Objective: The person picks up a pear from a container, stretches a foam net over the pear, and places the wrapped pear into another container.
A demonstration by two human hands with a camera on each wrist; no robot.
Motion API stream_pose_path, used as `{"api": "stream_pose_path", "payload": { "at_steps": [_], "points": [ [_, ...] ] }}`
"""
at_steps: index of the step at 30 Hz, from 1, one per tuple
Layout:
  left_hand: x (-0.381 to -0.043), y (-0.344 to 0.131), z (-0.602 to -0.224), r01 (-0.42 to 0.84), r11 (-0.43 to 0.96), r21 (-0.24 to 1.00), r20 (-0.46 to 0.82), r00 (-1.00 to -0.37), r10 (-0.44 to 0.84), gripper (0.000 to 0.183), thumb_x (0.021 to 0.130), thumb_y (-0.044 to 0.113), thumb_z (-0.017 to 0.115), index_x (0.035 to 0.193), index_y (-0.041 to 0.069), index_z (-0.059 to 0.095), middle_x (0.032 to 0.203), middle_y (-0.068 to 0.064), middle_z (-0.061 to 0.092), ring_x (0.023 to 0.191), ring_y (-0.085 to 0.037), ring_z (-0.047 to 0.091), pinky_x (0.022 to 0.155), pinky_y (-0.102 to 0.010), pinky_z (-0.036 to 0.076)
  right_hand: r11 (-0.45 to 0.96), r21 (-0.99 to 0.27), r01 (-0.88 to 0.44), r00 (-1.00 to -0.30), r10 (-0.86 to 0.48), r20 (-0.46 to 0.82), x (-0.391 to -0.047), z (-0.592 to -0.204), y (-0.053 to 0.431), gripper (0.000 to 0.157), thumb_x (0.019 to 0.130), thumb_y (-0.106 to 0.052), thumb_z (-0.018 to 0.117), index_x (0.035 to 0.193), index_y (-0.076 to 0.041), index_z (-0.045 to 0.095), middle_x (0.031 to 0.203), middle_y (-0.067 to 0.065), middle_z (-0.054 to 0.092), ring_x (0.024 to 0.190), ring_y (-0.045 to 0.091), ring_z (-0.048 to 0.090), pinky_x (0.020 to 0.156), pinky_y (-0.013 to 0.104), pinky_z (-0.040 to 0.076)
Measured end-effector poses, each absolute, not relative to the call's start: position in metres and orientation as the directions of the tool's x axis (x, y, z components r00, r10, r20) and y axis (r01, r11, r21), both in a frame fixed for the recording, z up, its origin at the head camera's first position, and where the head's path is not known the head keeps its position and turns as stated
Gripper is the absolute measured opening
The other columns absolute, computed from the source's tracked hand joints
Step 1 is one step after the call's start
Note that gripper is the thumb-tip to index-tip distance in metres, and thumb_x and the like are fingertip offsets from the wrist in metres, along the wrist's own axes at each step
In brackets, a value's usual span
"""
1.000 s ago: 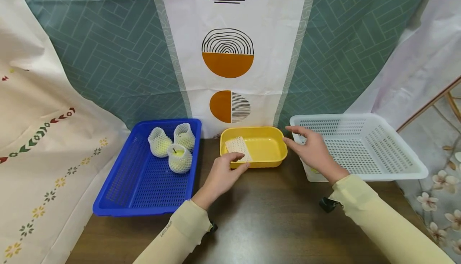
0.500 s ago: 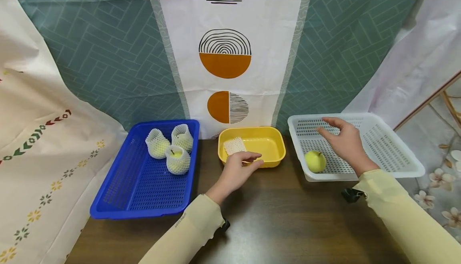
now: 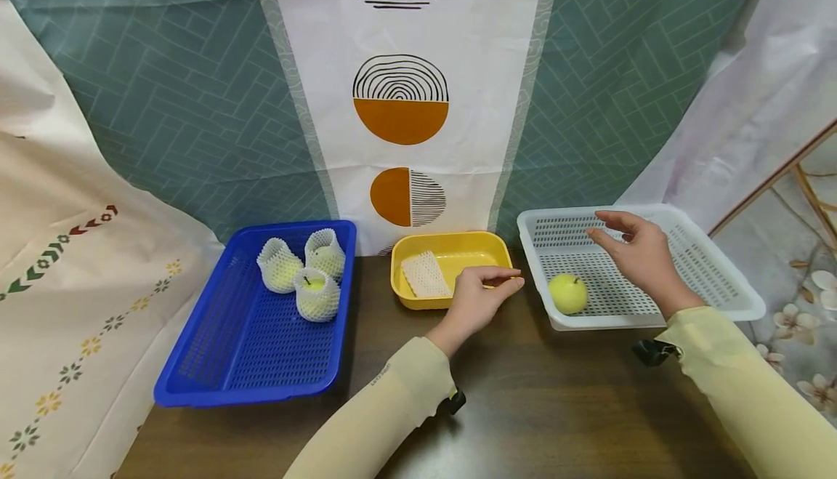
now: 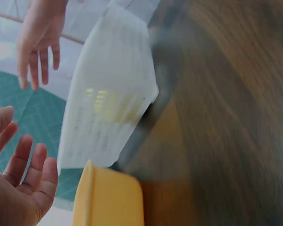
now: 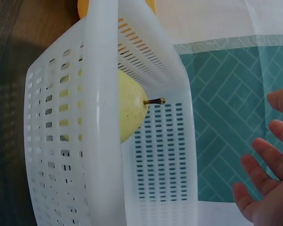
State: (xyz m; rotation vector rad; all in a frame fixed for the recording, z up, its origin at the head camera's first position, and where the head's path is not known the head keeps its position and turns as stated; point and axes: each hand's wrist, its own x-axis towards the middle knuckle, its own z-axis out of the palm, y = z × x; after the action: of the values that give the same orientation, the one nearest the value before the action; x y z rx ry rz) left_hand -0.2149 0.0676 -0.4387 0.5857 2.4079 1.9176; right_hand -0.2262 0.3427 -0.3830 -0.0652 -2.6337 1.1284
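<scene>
My left hand hovers over the front right corner of the yellow tray. Its fingers are loosely bent, and nothing lies between them in the left wrist view. A flattened white foam fruit net lies in that tray's left part. Over the white basket is my right hand, fingers relaxed and holding nothing. A bare yellow-green pear sits inside this basket at its near left corner; its stem shows in the right wrist view, where the basket rim hides part of the fruit.
To the left stands a blue basket with three pears in white foam nets, grouped at its back right. Dark wooden table lies in front of the containers. A patterned cloth hangs behind them.
My right hand has moved right, from between the tray and white basket to above the basket, uncovering the pear. My left hand has moved right across the front of the yellow tray.
</scene>
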Motion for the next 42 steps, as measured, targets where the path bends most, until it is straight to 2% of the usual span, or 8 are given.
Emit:
{"api": "stream_pose_path", "payload": {
  "at_steps": [6, 15, 23, 27, 32, 37, 42],
  "points": [
    [-0.218, 0.088, -0.450, 0.274, 0.150, 0.950, 0.220, -0.928, 0.302, 0.020, 0.083, 0.028, 0.071, 0.099, 0.015, 0.075, 0.087, 0.010, 0.072, 0.077, -0.001, 0.062, 0.066, -0.019, 0.051, 0.676, -0.732, -0.076, -0.967, 0.128, 0.219, -0.226, -0.384, 0.344, 0.065, 0.086, -0.055, 0.057, 0.135, -0.014, 0.050, 0.135, 0.014, 0.052, 0.125, 0.032, 0.045, 0.101, 0.054, 0.036],
    [-0.217, 0.101, -0.463, 0.214, 0.171, 0.962, 0.153, -0.937, 0.313, 0.017, 0.083, 0.025, 0.071, 0.097, 0.017, 0.075, 0.090, 0.010, 0.071, 0.077, 0.001, 0.062, 0.066, -0.018, 0.052, 0.698, -0.715, -0.039, -0.990, 0.072, 0.125, -0.227, -0.396, 0.341, 0.073, 0.085, -0.058, 0.056, 0.141, -0.013, 0.041, 0.141, 0.014, 0.046, 0.128, 0.036, 0.043, 0.093, 0.055, 0.043],
    [-0.218, 0.108, -0.468, 0.195, 0.149, 0.970, 0.134, -0.929, 0.345, 0.020, 0.083, 0.028, 0.071, 0.099, 0.017, 0.075, 0.092, 0.011, 0.071, 0.079, 0.002, 0.063, 0.069, -0.016, 0.052, 0.708, -0.705, -0.046, -0.997, 0.012, 0.077, -0.228, -0.415, 0.338, 0.079, 0.081, -0.058, 0.062, 0.140, -0.010, 0.042, 0.140, 0.014, 0.047, 0.127, 0.037, 0.044, 0.096, 0.057, 0.041],
    [-0.219, 0.110, -0.471, 0.190, 0.132, 0.973, 0.133, -0.926, 0.352, 0.023, 0.083, 0.029, 0.071, 0.100, 0.015, 0.075, 0.094, 0.010, 0.072, 0.080, 0.002, 0.063, 0.070, -0.016, 0.052, 0.730, -0.682, -0.030, -1.000, -0.019, 0.023, -0.229, -0.423, 0.337, 0.087, 0.075, -0.061, 0.066, 0.141, -0.010, 0.039, 0.142, 0.013, 0.045, 0.129, 0.037, 0.042, 0.098, 0.058, 0.038],
    [-0.219, 0.112, -0.473, 0.153, 0.118, 0.981, 0.103, -0.930, 0.353, 0.023, 0.081, 0.030, 0.073, 0.101, 0.018, 0.075, 0.097, 0.010, 0.072, 0.081, 0.001, 0.063, 0.071, -0.016, 0.053, 0.768, -0.639, -0.034, -0.995, -0.085, -0.050, -0.229, -0.431, 0.336, 0.095, 0.070, -0.059, 0.072, 0.142, -0.007, 0.037, 0.144, 0.017, 0.041, 0.129, 0.041, 0.039, 0.099, 0.059, 0.036],
    [-0.217, 0.115, -0.475, 0.137, 0.107, 0.985, 0.093, -0.935, 0.343, 0.024, 0.080, 0.029, 0.073, 0.102, 0.019, 0.074, 0.099, 0.009, 0.072, 0.082, 0.002, 0.063, 0.072, -0.016, 0.052, 0.794, -0.604, -0.072, -0.985, -0.153, -0.083, -0.228, -0.439, 0.337, 0.095, 0.065, -0.057, 0.077, 0.138, -0.006, 0.044, 0.139, 0.019, 0.046, 0.123, 0.044, 0.046, 0.097, 0.058, 0.040],
    [-0.217, 0.117, -0.476, 0.129, 0.091, 0.987, 0.092, -0.940, 0.329, 0.024, 0.080, 0.027, 0.074, 0.103, 0.018, 0.074, 0.101, 0.007, 0.072, 0.084, 0.002, 0.063, 0.073, -0.015, 0.052, 0.801, -0.594, -0.074, -0.975, -0.184, -0.127, -0.229, -0.445, 0.339, 0.091, 0.062, -0.053, 0.081, 0.133, -0.006, 0.050, 0.133, 0.018, 0.052, 0.110, 0.037, 0.057, 0.089, 0.047, 0.049]
  ]
}}
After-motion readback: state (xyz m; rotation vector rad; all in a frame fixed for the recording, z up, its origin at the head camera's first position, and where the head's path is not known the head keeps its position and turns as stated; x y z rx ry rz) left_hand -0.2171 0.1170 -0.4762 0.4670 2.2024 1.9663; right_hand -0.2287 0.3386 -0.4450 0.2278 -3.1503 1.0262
